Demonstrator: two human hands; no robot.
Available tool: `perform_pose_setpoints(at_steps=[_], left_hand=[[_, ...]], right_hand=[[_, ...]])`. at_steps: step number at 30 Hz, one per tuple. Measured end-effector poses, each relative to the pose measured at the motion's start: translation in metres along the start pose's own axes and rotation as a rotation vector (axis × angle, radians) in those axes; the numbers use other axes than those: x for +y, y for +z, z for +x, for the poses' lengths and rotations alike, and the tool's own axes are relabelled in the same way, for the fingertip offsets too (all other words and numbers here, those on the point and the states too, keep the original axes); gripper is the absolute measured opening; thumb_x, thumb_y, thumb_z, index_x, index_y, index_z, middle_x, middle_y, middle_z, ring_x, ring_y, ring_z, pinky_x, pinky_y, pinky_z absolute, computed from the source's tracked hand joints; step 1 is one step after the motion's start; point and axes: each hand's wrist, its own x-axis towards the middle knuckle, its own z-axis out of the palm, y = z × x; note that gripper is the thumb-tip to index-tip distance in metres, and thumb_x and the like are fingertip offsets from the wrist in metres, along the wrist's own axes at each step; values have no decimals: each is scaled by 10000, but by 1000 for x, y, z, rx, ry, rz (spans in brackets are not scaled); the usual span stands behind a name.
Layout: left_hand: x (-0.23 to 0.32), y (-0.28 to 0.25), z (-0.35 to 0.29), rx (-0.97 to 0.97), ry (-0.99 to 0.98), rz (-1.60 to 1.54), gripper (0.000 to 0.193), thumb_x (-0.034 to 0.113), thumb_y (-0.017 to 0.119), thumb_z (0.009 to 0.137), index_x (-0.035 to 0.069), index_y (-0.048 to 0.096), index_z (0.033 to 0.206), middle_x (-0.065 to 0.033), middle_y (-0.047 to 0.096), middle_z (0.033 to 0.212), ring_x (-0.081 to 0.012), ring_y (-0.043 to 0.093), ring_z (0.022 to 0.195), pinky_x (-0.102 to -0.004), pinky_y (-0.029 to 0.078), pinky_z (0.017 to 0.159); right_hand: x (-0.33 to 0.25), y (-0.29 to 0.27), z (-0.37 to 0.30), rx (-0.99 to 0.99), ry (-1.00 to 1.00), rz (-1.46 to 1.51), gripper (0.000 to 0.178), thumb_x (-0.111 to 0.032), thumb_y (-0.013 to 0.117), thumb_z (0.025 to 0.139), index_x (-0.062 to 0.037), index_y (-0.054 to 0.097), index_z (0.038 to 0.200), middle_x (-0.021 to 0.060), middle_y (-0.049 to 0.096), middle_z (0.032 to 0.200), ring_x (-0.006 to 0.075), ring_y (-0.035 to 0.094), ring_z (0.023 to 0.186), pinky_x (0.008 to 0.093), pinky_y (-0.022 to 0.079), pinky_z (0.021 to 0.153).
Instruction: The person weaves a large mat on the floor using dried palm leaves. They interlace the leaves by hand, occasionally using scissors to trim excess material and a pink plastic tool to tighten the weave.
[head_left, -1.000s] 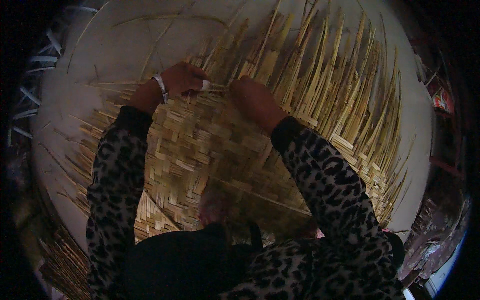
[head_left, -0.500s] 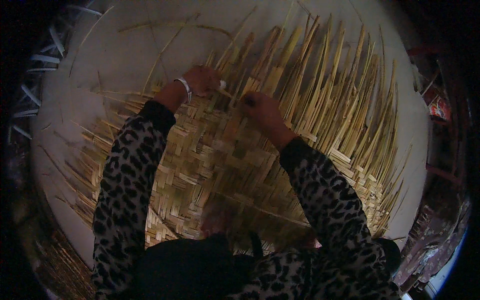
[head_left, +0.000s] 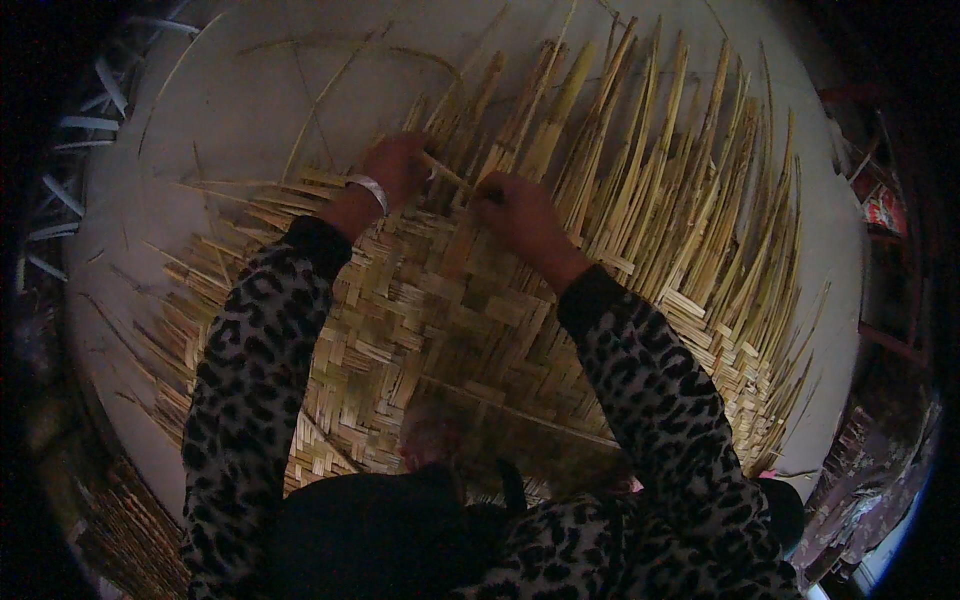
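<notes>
A broad woven mat [head_left: 400, 330] of flat, pale yellow split strips, perhaps bamboo, lies before me on the floor. At its far edge my left hand [head_left: 398, 168], with a white band at the wrist, is closed on one end of a short flat strip [head_left: 447, 172]. The strip slants across the gap to my right hand [head_left: 515, 212], whose fingers pinch around its other end. Both hands are just above the edge of the weave. The fingertips are dim and partly hidden.
Long loose strip ends [head_left: 690, 170] fan out from the mat's far and right sides. Shorter ends [head_left: 190, 270] stick out at the left. Thin strips lie on the grey floor [head_left: 240, 110]. Pale metal bars [head_left: 90, 123] stand at the far left, a bundle of sticks [head_left: 130, 530] at lower left.
The strip between my hands shows more plainly now. My right hand has shifted slightly left and my left hand has turned a little. The mat looks the same.
</notes>
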Motion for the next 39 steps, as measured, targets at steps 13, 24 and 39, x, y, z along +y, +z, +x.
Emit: perform_pose_setpoints(at_steps=[13, 24, 39], left_hand=[[-5, -16, 34, -234, 267, 67, 193, 131, 603, 805, 96, 678, 979, -149, 640, 1028, -371, 621, 958, -441, 514, 829], [2, 19, 47, -294, -34, -119, 636, 512, 738, 659, 8, 646, 1036, -226, 652, 1033, -378, 622, 1000, -422, 510, 849], [5, 5, 15, -324, 47, -451, 609, 533, 707, 763, 72, 619, 1150, -110, 637, 885, -235, 579, 747, -341, 473, 675]], right_hand=[[-3, 0, -3, 100, 226, 155, 313, -231, 703, 810, -3, 650, 1018, 127, 691, 854, 199, 672, 700, 336, 523, 639], [-3, 4, 1, 127, 338, 195, 306, -209, 673, 811, 29, 646, 1001, 118, 681, 835, 172, 658, 704, 327, 524, 624], [-3, 17, 11, -26, 205, -25, 295, -240, 604, 833, -19, 663, 1019, 203, 659, 957, 375, 629, 867, 481, 489, 795]])
